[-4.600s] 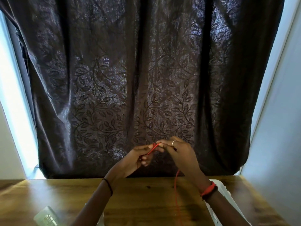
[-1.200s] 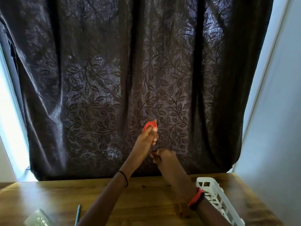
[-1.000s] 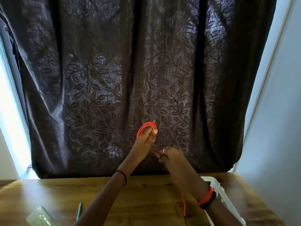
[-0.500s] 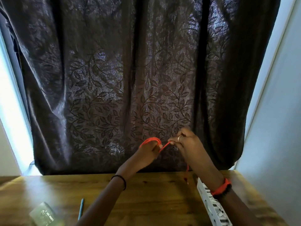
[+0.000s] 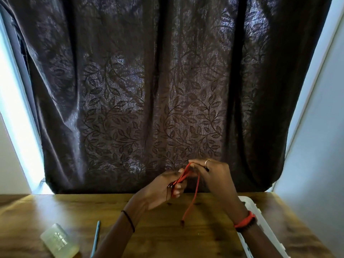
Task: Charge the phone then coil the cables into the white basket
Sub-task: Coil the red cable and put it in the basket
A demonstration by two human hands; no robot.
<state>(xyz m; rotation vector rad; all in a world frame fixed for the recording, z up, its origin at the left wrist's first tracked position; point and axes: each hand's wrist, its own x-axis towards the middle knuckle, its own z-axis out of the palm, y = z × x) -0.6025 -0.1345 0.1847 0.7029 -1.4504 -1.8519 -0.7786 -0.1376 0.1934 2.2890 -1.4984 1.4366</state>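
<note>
Above the wooden table (image 5: 37,211), my left hand (image 5: 163,189) grips a bundle of red cable (image 5: 181,178) loops between thumb and fingers. My right hand (image 5: 210,174) pinches the same red cable at the top of the loops. A loose tail of the cable hangs down from the hands, its dark plug end just above the table. The white basket (image 5: 260,216) sits at the table's right, partly behind my right forearm. The phone is not in sight.
A dark leaf-patterned curtain (image 5: 158,90) hangs behind the table. A translucent power bank (image 5: 59,241) lies at the front left, with a thin blue cable (image 5: 95,237) beside it. A pale wall (image 5: 316,146) stands at the right.
Both hands have come down and drawn together. The cable loops went from raised high in my left hand to lower, and the free tail is now short.
</note>
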